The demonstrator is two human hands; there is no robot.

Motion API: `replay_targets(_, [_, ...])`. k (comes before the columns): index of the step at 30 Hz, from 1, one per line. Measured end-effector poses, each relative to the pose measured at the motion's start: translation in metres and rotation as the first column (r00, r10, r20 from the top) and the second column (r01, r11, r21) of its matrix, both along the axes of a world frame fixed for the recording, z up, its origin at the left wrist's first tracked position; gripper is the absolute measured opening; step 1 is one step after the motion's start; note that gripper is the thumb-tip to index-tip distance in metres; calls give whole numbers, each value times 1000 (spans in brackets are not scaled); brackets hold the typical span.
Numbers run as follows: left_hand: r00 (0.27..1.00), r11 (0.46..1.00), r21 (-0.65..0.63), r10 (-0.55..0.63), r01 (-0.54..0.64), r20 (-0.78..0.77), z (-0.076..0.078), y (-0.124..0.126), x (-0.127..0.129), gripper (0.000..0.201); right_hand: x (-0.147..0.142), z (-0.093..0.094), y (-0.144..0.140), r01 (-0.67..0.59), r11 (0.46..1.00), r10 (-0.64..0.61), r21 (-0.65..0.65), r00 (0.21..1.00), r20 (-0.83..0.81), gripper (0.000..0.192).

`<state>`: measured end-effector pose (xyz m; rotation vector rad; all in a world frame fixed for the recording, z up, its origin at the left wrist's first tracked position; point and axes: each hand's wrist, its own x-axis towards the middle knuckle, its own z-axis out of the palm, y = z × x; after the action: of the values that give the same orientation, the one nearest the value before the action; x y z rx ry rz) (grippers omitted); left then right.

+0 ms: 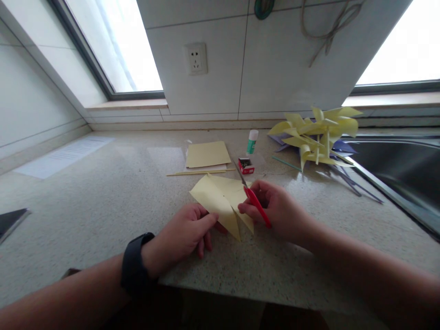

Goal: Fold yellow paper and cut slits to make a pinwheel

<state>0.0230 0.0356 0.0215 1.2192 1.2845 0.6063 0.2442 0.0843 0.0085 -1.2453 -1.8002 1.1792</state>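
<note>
From my remote seat I see my left hand [187,231] low on the speckled countertop [103,201], fingers curled together and pinching the near left edge of a yellow paper square [220,197], thumb on top and the other fingers tucked beneath, so the sheet is lifted a little at that side. The paper sits in the middle of the counter between both hands, already slit from a corner so that two pointed flaps hang toward me. My right hand [278,211] is closed around the red handles of the scissors [256,205], fingers wrapped tight through and over the loops; the blades point away from me over the top of the paper, and I cannot tell whether they are parted or shut. A black watch [134,263] rides on my left wrist. Behind the paper lie a thin wooden stick [199,173], a stack of yellow sheets [207,154], a small red box [246,166] and a glue stick [252,141] standing upright. To the right, near the steel sink [405,169], a heap of finished yellow pinwheels [319,135] rests on the counter with some purple paper under it. A wall socket [196,58] sits on the tiles above.
</note>
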Motion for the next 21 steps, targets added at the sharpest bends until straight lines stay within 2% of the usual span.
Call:
replay_targets(2, [998, 999, 21, 33, -34, 47, -3, -2, -2, 33, 1, 5, -1, -40, 999, 37, -30, 996, -86, 36])
replay_targets(6, [966, 992, 34, 113, -124, 234, -8, -5, -3, 30, 1, 9, -6, -157, 984, 136, -86, 969, -207, 40])
replay_targets(12, [912, 982, -18, 183, -190, 366, -3, -7, 0, 26, -6, 4, -9, -280, 955, 245, -102, 932, -266, 39])
replay_targets(21, [890, 972, -35, 227, -232, 395, -12, -1, -2, 25, -9, -5, -4, -225, 971, 207, -74, 958, -197, 44])
